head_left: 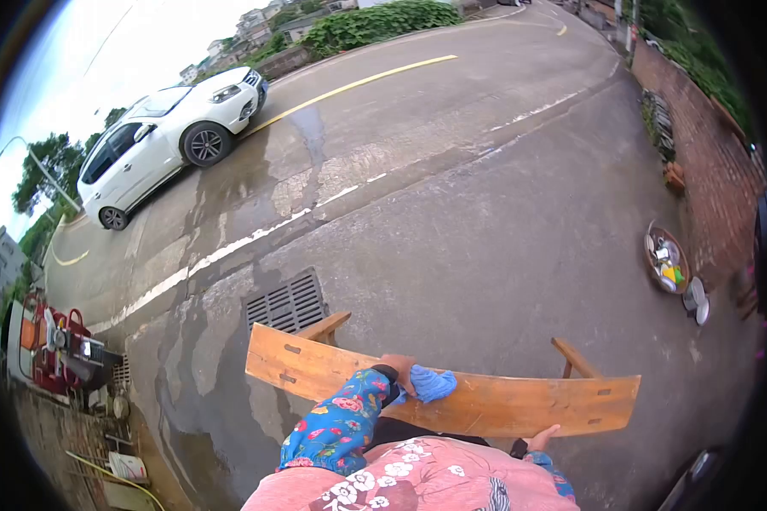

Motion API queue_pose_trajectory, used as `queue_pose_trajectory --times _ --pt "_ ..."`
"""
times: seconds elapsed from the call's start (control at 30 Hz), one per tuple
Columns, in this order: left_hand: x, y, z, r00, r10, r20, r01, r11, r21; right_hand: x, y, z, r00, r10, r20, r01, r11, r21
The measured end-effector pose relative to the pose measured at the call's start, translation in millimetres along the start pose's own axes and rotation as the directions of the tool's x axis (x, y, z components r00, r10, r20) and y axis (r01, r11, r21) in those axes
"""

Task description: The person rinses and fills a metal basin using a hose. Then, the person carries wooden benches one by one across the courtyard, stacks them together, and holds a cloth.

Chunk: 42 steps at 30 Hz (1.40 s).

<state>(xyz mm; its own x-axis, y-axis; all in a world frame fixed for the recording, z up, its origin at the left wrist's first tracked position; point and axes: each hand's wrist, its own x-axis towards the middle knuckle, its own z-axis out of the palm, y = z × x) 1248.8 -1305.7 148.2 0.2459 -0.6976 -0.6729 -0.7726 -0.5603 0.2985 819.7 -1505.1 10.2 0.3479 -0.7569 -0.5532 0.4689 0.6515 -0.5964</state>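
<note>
A long wooden bench (502, 400) lies across the lower middle of the view, its seat facing me and two legs pointing away. My left hand (399, 371), below a blue floral sleeve, is at the bench's upper edge, closed on a blue cloth (433, 385) that rests against the seat. Lower right, my right hand (543, 438) touches the bench's near edge; its fingers are partly hidden, and its grip is unclear.
A white car (166, 136) is on the road at upper left. Beyond the bench lies a drain grate (288, 302). A basin of items (666, 257) stands by the brick wall (698, 145) at right. A red vehicle (55, 349) is at left.
</note>
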Motion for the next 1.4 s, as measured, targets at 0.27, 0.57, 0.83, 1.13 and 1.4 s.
queue_pose_trajectory --times 0.27,0.57,0.83,1.13,1.4 --pt "53.3 121.0 -18.9 0.945 0.324 0.041 -0.326 0.929 0.176 -49.7 -95.2 -19.1 0.879 -0.210 -0.429 0.306 0.937 0.167" --pt "-26.3 264.8 -45.7 0.708 0.629 -0.321 -0.549 0.776 0.311 -70.8 -204.1 -61.8 0.793 -0.374 -0.481 0.591 0.664 0.458" --pt "39.4 363.9 -44.8 0.738 0.654 -0.165 -0.642 0.756 0.128 -8.4 -289.4 -125.8 0.584 -0.812 -0.016 0.657 0.461 0.597" --pt "136.6 504.1 -104.8 0.809 0.588 0.005 -0.585 0.803 0.111 27.3 -408.8 -154.6 0.780 -0.401 -0.481 0.622 0.581 0.525" --pt "246.2 644.3 -97.8 0.811 0.576 0.104 -0.582 0.774 0.249 90.4 -511.3 -221.2 0.752 -0.252 -0.608 0.608 0.622 0.494"
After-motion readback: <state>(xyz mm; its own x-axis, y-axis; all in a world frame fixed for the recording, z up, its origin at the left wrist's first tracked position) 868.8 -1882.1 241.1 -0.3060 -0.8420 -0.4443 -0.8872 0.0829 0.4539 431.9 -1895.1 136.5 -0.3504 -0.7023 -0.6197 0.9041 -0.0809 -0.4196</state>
